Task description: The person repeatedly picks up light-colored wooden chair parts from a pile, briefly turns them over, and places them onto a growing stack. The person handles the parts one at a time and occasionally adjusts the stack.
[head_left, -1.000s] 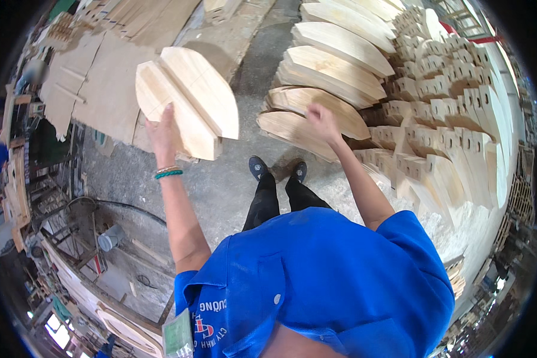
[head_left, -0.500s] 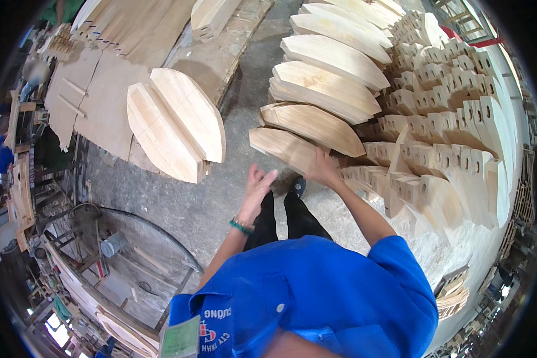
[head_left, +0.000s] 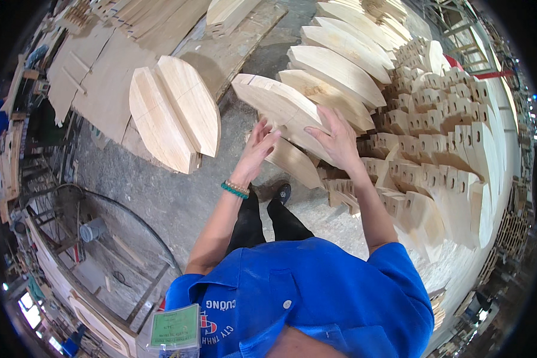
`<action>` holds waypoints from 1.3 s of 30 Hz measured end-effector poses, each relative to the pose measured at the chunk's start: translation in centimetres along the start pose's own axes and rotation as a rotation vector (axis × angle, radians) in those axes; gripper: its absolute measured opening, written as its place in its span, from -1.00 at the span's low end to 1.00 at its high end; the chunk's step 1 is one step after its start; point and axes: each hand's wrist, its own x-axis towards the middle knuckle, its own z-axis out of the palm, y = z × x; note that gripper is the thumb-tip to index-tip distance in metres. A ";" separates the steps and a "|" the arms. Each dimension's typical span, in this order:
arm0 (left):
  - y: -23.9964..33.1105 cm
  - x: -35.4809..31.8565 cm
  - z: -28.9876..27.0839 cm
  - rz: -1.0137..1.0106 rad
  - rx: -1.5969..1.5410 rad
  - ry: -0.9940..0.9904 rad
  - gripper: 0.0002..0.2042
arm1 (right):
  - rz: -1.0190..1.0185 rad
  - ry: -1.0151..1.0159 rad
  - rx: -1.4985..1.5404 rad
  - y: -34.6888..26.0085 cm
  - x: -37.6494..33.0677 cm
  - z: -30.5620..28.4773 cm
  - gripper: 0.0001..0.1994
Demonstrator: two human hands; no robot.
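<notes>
Right hand [head_left: 338, 143] lay spread on pale curved board [head_left: 280, 102]; left hand [head_left: 256, 150], set apart, curled near its lower edge, grip unclear; paired boards [head_left: 188, 101] sat farther left

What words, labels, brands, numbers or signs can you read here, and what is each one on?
Blue collared cloth shirt: white lettering and a red emblem on the chest; I won't copy out the wording.
Clear plastic badge holder with a green card: print too small to read.
Pale wooden board with curved edges, by the right hand: no readable text.
</notes>
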 end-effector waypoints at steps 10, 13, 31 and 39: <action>-5.6 -7.1 -6.2 -0.260 0.043 0.052 -0.53 | -0.084 0.127 -0.267 4.4 0.3 4.7 -0.53; -5.4 -7.2 -6.1 -0.252 0.045 0.085 -0.56 | -0.046 0.103 -0.259 4.4 -0.6 4.9 -0.52; -5.0 -6.4 -4.8 -0.144 0.026 0.106 -0.73 | -0.066 0.087 -0.259 4.2 0.3 4.8 -0.51; -4.4 -5.1 -4.3 -0.026 0.212 -0.023 -0.68 | -0.025 -0.026 -0.282 9.1 -1.5 7.8 -0.51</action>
